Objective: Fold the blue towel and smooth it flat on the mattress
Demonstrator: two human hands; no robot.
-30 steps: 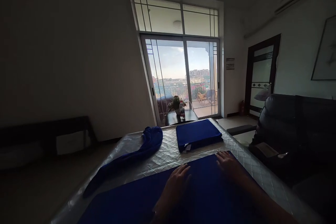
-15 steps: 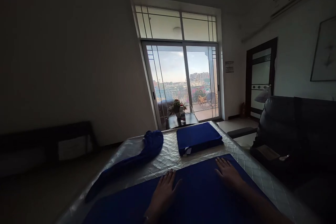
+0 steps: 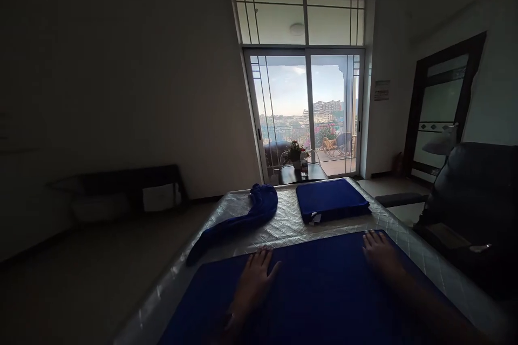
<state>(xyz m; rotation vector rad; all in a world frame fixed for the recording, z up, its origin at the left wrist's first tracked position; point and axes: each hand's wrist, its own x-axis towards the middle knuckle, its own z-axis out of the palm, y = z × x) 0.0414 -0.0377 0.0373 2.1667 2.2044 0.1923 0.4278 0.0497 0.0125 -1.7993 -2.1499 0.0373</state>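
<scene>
A blue cloth (image 3: 319,285) lies spread flat over the near part of a bed with a shiny, quilted silvery cover (image 3: 283,226). My left hand (image 3: 254,277) rests palm down on this cloth near its far edge, fingers stretched and thumb apart. Close to the cloth's far right corner, my right hand (image 3: 382,254) also lies flat, its fingers extended. Beyond the hands sits a neatly folded blue cloth (image 3: 334,197) with a small white tag at its front. To its left, a long crumpled blue cloth (image 3: 259,210) trails toward the left side of the bed.
Past the bed's far end, a small dark table (image 3: 287,174) holds a potted plant (image 3: 295,152) and a bottle (image 3: 304,163), before a sliding glass door (image 3: 309,108). A dark armchair (image 3: 481,188) stands at right. A low dark bench (image 3: 133,183) is by the left wall.
The view has turned left, so the room and bed appear farther right. My left hand has slid left across the cloth, and the hands are wider apart. Both stay flat.
</scene>
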